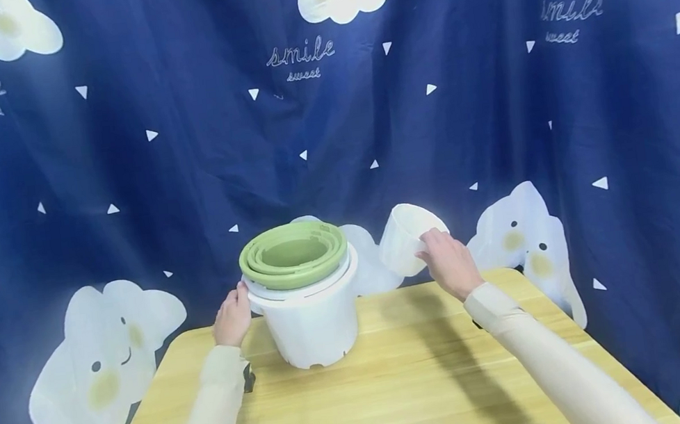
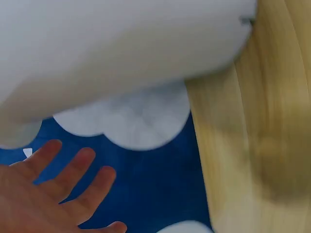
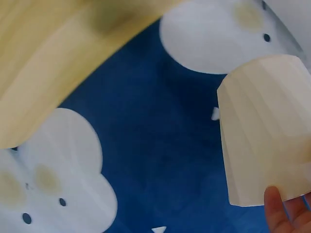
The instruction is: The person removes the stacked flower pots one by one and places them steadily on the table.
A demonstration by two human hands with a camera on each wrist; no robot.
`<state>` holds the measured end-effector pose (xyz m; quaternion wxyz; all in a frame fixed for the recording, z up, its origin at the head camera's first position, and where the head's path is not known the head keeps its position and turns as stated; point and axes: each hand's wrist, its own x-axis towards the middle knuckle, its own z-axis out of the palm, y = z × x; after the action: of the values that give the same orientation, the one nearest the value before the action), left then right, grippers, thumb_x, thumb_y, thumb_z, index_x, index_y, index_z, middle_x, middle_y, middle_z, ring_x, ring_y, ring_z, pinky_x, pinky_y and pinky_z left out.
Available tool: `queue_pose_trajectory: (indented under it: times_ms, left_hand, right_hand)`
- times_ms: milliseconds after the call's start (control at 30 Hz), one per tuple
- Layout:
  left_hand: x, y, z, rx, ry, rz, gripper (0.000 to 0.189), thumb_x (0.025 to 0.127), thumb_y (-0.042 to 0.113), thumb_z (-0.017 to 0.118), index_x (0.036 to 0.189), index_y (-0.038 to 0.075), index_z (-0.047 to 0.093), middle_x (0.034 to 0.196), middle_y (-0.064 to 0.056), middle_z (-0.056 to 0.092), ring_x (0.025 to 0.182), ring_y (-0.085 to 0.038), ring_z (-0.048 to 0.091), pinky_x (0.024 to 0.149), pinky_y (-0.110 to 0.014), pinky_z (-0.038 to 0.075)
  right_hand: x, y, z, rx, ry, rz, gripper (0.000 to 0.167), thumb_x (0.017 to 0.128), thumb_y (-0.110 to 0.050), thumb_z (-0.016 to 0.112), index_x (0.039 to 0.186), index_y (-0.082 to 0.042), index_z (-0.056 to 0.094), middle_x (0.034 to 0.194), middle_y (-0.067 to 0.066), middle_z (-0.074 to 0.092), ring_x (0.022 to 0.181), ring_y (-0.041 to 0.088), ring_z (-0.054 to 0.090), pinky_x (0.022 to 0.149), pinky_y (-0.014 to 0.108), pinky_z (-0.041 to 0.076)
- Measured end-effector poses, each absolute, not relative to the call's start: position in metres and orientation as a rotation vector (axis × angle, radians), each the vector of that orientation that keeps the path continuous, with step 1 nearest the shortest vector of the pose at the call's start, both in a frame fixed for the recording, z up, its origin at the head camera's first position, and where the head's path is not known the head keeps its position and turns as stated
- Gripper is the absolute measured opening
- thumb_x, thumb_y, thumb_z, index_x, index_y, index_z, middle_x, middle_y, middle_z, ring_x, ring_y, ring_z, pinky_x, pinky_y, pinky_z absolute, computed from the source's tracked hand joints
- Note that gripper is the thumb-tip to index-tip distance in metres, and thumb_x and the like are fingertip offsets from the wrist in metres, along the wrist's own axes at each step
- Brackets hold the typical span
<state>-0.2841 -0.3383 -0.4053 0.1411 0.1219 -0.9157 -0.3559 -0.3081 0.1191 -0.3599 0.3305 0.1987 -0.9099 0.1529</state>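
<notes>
A large white pot (image 1: 316, 330) stands upright on the table, with a paler white rim (image 1: 323, 285) and several nested green pots (image 1: 287, 280) inside it. My left hand (image 1: 232, 316) is at the left side of its rim. In the left wrist view, the left fingers (image 2: 80, 162) are extended and spread beside the white wall of the large pot (image 2: 146, 43). Off to the right, my right hand (image 1: 449, 262) grips a small white pot (image 1: 399, 244), tilted above the back of the table. The right wrist view shows the fingertips (image 3: 273, 199) against this small pot's (image 3: 262, 131) edge.
The wooden table (image 1: 363, 412) has rounded back corners. Directly behind it hangs a dark blue curtain (image 1: 201, 151) printed with white clouds and triangles. The right arm's shadow falls across the tabletop.
</notes>
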Motion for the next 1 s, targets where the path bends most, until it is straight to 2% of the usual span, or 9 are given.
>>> queue_pose_trajectory:
  times_ms: [200,400,533,700,1000]
  left_hand:
    - [-0.289,-0.347,-0.393,0.368,-2.789,-0.804,0.092,0.100,0.072,0.002,0.153,0.009,0.043,0.157,-0.029,0.042,0.142,-0.061,0.033,0.110,-0.082,0.012]
    - [-0.286,-0.354,-0.380,0.331,-2.871,-0.597,0.093,0.100,0.073,0.007,0.154,0.007,0.041,0.158,-0.034,0.036,0.143,-0.063,0.025,0.111,-0.084,0.004]
    - [-0.281,-0.360,-0.373,0.299,-2.891,-0.487,0.090,0.101,0.071,0.014,0.150,0.001,0.043,0.153,-0.038,0.035,0.140,-0.063,0.025,0.110,-0.084,0.006]
    - [-0.282,-0.365,-0.369,0.261,-2.889,-0.406,0.086,0.102,0.068,0.019,0.143,-0.002,0.047,0.145,-0.040,0.039,0.135,-0.061,0.029,0.107,-0.082,0.016]
    - [-0.286,-0.364,-0.366,0.212,-2.890,-0.298,0.087,0.103,0.066,0.018,0.140,-0.006,0.051,0.137,-0.040,0.047,0.125,-0.059,0.037,0.100,-0.077,0.024]
  right_hand:
    - [-0.301,0.138,-0.381,0.535,-2.391,0.374,0.018,0.093,-0.014,0.073,0.103,-0.005,0.061,0.091,0.010,0.063,0.082,0.034,0.062,0.067,0.050,0.051]
    - [-0.295,0.150,-0.399,0.553,-2.380,0.335,0.022,0.091,-0.014,0.076,0.105,-0.005,0.062,0.090,0.010,0.064,0.080,0.033,0.063,0.067,0.049,0.052]
    - [-0.294,0.156,-0.410,0.579,-2.379,0.306,0.024,0.090,-0.014,0.077,0.105,-0.005,0.061,0.090,0.009,0.064,0.079,0.032,0.063,0.065,0.047,0.052]
    - [-0.295,0.162,-0.421,0.605,-2.370,0.243,0.024,0.090,-0.016,0.077,0.104,-0.005,0.060,0.089,0.008,0.061,0.080,0.031,0.062,0.062,0.045,0.052]
    - [-0.296,0.171,-0.435,0.624,-2.347,0.130,0.024,0.090,-0.016,0.076,0.101,-0.003,0.058,0.087,0.008,0.057,0.076,0.030,0.058,0.058,0.041,0.049]
